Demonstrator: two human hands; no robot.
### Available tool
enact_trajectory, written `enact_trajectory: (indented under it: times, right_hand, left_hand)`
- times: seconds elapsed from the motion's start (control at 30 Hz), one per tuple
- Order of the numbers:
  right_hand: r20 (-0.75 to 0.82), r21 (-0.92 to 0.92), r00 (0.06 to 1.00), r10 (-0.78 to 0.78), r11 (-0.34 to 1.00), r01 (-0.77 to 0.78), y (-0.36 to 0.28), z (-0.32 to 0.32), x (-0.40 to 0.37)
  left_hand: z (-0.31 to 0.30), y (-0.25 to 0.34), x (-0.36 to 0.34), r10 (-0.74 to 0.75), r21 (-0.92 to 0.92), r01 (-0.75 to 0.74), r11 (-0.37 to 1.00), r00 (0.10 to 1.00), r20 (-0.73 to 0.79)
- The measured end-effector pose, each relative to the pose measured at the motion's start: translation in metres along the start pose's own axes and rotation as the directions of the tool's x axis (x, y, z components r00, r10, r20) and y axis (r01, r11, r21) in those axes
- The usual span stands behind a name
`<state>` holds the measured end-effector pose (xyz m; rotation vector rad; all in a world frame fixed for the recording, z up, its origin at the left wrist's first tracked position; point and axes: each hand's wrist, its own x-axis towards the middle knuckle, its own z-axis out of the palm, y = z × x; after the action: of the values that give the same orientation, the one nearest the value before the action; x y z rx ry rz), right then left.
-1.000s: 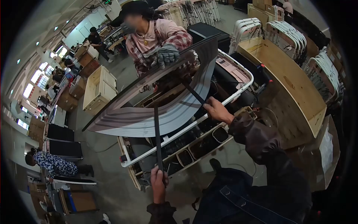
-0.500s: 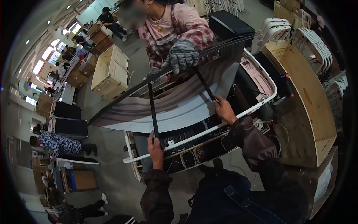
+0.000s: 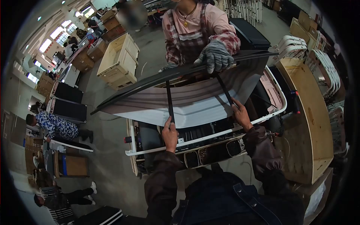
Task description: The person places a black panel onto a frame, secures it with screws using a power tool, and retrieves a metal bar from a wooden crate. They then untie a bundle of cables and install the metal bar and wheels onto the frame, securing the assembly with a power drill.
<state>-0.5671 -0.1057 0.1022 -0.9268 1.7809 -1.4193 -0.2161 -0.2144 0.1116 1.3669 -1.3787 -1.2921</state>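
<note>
A dark-edged panel (image 3: pixel 180 103) with a striped, reflective underside is held tilted above a white-framed unit (image 3: pixel 202 138). Two black bars cross its underside. My left hand (image 3: pixel 170 135) is closed on the lower end of the left bar (image 3: pixel 170 99). Closed on the lower end of the right bar (image 3: pixel 224 89) is my right hand (image 3: pixel 241 114). Opposite me, a co-worker's gloved hand (image 3: pixel 215 57) rests on the panel's far edge, and their other glove (image 3: pixel 168 67) touches it farther left.
A wooden crate (image 3: pixel 119 62) stands beyond the panel on the left. On the right is a long plywood box (image 3: pixel 305 116), with white curved frames (image 3: pixel 325 69) behind it. A person in patterned blue (image 3: pixel 62 126) bends at the far left; other people are in the background.
The panel now looks flatter, with its far edge lower relative to my hands. Both hands keep hold of the bars. The whole view has shifted, and the co-worker appears farther right.
</note>
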Motion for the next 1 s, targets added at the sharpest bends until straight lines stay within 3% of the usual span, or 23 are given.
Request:
enact_trajectory:
  times: [0.1, 0.13, 0.23, 0.27, 0.33, 0.43, 0.57, 0.7, 0.9, 0.97, 1.0]
  right_hand:
    - [0.029, 0.029, 0.997, 0.067, 0.997, -0.068, -0.011, 0.002, -0.005]
    - [0.035, 0.054, 0.992, 0.118, 0.991, -0.12, -0.011, 0.001, -0.008]
    - [0.187, 0.08, 0.967, 0.175, 0.978, -0.193, 0.003, -0.006, -0.001]
    - [0.253, 0.085, 0.961, 0.112, 0.987, -0.138, 0.012, -0.01, 0.003]
    - [0.299, 0.101, 0.945, 0.135, 0.98, -0.172, 0.003, -0.011, 0.002]
    - [0.386, 0.145, 0.898, 0.212, 0.947, -0.286, -0.005, -0.014, -0.003]
    - [0.437, 0.215, 0.837, 0.329, 0.865, -0.452, -0.008, -0.019, -0.005]
    - [0.557, 0.155, 0.734, 0.389, 0.819, -0.552, -0.011, -0.022, 0.001]
    - [0.579, 0.238, 0.751, 0.318, 0.815, -0.529, 0.0, -0.033, 0.004]
    - [0.546, 0.178, 0.735, 0.403, 0.801, -0.572, -0.004, -0.033, 0.0]
    - [0.551, 0.187, 0.734, 0.398, 0.798, -0.573, -0.004, -0.036, 0.003]
  left_hand:
    - [-0.012, -0.03, 0.008, -0.026, -0.052, 0.032, 0.998, 0.992, 0.127]
    - [-0.015, -0.033, 0.007, -0.074, -0.105, 0.101, 0.989, 0.97, 0.234]
    - [-0.013, -0.035, 0.008, -0.063, -0.191, 0.144, 0.971, 0.924, 0.377]
    - [-0.015, -0.035, 0.005, -0.087, -0.153, 0.16, 0.975, 0.913, 0.399]
    - [-0.019, -0.031, 0.009, -0.086, -0.134, 0.161, 0.978, 0.893, 0.443]
    - [-0.026, -0.024, 0.005, -0.17, -0.147, 0.26, 0.954, 0.878, 0.447]
    - [-0.03, -0.039, 0.012, -0.118, -0.075, 0.175, 0.982, 0.868, 0.482]
    - [-0.044, -0.023, 0.011, -0.114, -0.038, 0.166, 0.985, 0.808, 0.577]
    - [-0.043, -0.011, 0.005, -0.089, -0.029, 0.128, 0.991, 0.816, 0.571]
    - [-0.045, -0.022, 0.009, -0.136, 0.167, 0.054, 0.984, 0.838, 0.529]
    - [-0.053, -0.033, 0.01, -0.139, 0.179, 0.051, 0.983, 0.839, 0.526]
